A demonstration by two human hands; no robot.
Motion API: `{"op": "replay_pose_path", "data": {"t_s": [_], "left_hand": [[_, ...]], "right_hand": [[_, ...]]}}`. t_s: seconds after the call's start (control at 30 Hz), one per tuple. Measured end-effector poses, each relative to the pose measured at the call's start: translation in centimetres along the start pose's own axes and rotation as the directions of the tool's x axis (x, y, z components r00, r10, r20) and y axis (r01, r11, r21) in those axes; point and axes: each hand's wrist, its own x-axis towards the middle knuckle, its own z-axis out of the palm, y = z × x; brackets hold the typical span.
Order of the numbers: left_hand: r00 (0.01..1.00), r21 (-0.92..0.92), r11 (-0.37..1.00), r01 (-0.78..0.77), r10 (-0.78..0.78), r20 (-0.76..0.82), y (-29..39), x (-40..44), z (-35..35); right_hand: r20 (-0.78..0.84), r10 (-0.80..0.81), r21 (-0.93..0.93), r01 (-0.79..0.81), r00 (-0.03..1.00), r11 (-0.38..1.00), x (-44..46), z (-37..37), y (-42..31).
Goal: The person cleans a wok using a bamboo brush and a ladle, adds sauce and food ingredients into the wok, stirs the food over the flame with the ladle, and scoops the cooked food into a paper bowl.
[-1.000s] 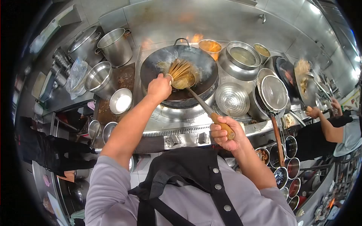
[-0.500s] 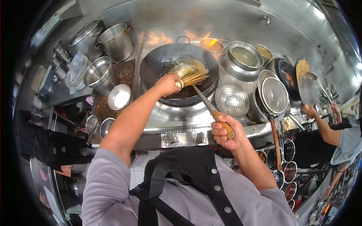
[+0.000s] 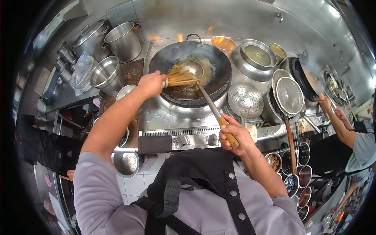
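My left hand [image 3: 152, 83] grips a bamboo wok brush [image 3: 181, 79], its bristles over the near-left part of the wok and partly crossing the ladle bowl. My right hand [image 3: 238, 136] is closed around the wooden end of a long metal ladle [image 3: 210, 102]. The ladle's bowl lies inside the black wok [image 3: 162, 58], with brownish, foamy liquid around it. The wok sits on a round metal burner ring [image 3: 188, 113]. Where the bristles overlap the ladle, I cannot tell whether they touch.
A perforated strainer [image 3: 245, 100] and a mesh sieve [image 3: 289, 95] stand right of the wok. Behind are a liquid-filled metal pot [image 3: 258, 56] and flames [image 3: 156, 37]. Tall steel pots [image 3: 124, 43] stand left. At the right, a co-worker's arm [image 3: 340, 124] reaches toward another wok [image 3: 307, 78].
My left hand and the brush have moved left. The ladle's bowl now shows inside the wok, with liquid spread around it. Flames behind look smaller. The co-worker's wok has tipped lower.
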Motion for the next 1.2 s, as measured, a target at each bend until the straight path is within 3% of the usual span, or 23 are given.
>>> {"op": "replay_pose_path", "data": {"t_s": [0.03, 0.1, 0.17, 0.2, 0.23, 0.3, 0.37, 0.43, 0.47, 0.5, 0.57, 0.63, 0.7, 0.77, 0.8, 0.87, 0.93, 0.97, 1.07, 1.1, 1.17, 1.2], "left_hand": [[0.994, 0.088, 0.992, 0.087, -0.08, -0.075, 0.3, 0.1, -0.1], [0.997, 0.085, 0.994, 0.073, -0.071, -0.033, 0.4, 0.1, -0.4], [0.993, -0.048, 0.996, -0.082, 0.085, 0.076, -1.4, -0.1, -1.0], [0.999, 0.094, 0.995, -0.038, 0.035, 0.027, -1.0, -0.3, -1.9], [0.999, 0.095, 0.995, -0.038, 0.036, 0.027, -0.9, -0.1, -1.7], [0.991, 0.207, 0.969, 0.135, -0.128, -0.044, -0.7, 0.4, -1.2], [0.996, 0.15, 0.987, 0.06, -0.05, -0.074, -1.4, -0.3, -1.3], [0.991, -0.036, 0.99, -0.135, 0.135, 0.01, -2.4, -1.1, -1.3], [0.989, 0.111, 0.984, -0.141, 0.144, -0.019, -2.7, -0.7, -1.5], [0.99, 0.109, 0.984, -0.14, 0.143, -0.018, -2.4, -0.5, -1.2], [0.986, 0.257, 0.965, 0.062, -0.019, -0.167, -1.4, 0.3, -0.8], [0.971, -0.041, 0.999, 0.013, -0.023, -0.239, 0.6, -1.3, -1.0], [0.98, -0.196, 0.961, -0.193, 0.179, -0.09, -0.1, -0.7, 0.9], [0.999, 0.156, 0.987, 0.033, -0.026, -0.046, 0.0, 1.1, 0.8], [0.993, 0.174, 0.98, 0.091, -0.077, -0.087, 0.6, 1.7, 0.2], [0.983, 0.183, 0.971, 0.153, -0.13, -0.133, 1.2, 1.6, -0.6], [0.986, 0.035, 0.997, -0.075, 0.079, -0.144, 0.7, 0.6, -0.5], [0.987, 0.034, 0.996, -0.077, 0.081, -0.137, 0.4, 0.5, -0.2], [0.992, 0.226, 0.974, 0.034, -0.005, -0.128, 0.0, 1.9, 0.5], [0.991, 0.226, 0.974, 0.033, -0.003, -0.132, 0.7, 2.2, 0.4], [0.934, 0.116, 0.977, 0.177, -0.13, -0.332, 2.5, 2.4, 0.1], [0.939, 0.046, 0.984, 0.171, -0.149, -0.308, 3.5, 1.9, -0.1]], "right_hand": [[-0.031, 0.009, 0.0, -0.009, 0.999, 1.0, 0.1, 0.2, 0.1], [-0.021, 0.004, -0.014, -0.004, 1.0, 1.0, 0.6, -0.1, 0.1], [-0.016, -0.02, -0.001, 0.02, 1.0, 1.0, 0.8, -0.2, 0.3], [0.016, -0.038, 0.014, 0.038, 0.999, 0.999, 1.1, -0.5, 0.5], [0.017, -0.039, 0.015, 0.039, 0.999, 0.999, 1.1, -0.5, 0.9], [-0.01, -0.017, -0.113, 0.016, 1.0, 0.993, 1.2, -0.2, 1.2], [-0.026, -0.023, -0.139, 0.019, 0.999, 0.99, 0.9, 0.3, 0.8], [-0.064, -0.031, -0.16, 0.02, 0.997, 0.987, 0.7, 0.7, 0.4], [-0.045, -0.034, -0.105, 0.029, 0.998, 0.994, 0.7, 0.5, 0.0], [-0.047, -0.032, -0.105, 0.027, 0.998, 0.994, 0.5, 0.4, 0.0], [-0.002, -0.018, -0.065, 0.018, 1.0, 0.998, 0.5, 0.3, -0.6], [-0.005, -0.009, -0.068, 0.009, 1.0, 0.998, 0.3, 0.4, -1.0], [-0.009, 0.0, -0.082, -0.001, 1.0, 0.997, 0.4, 0.4, -0.8], [-0.015, 0.004, -0.114, -0.006, 1.0, 0.994, 0.5, 0.6, -0.6], [-0.018, -0.006, -0.148, 0.003, 1.0, 0.989, 0.6, 0.8, -0.7], [0.002, 0.013, -0.105, -0.013, 1.0, 0.994, 0.9, 0.4, -0.6], [0.009, 0.02, -0.058, -0.02, 1.0, 0.998, 1.0, 0.2, -0.5], [0.006, 0.024, -0.052, -0.024, 1.0, 0.998, 1.1, 0.1, -0.4], [0.082, 0.049, 0.058, -0.053, 0.995, 0.997, 1.7, -0.3, -0.5], [0.082, 0.045, 0.056, -0.05, 0.996, 0.997, 1.7, -0.4, -0.6], [0.161, 0.102, 0.21, -0.135, 0.982, 0.968, 1.9, -0.4, -0.8], [0.177, 0.097, 0.226, -0.136, 0.979, 0.965, 2.0, -0.5, -0.7]]}}
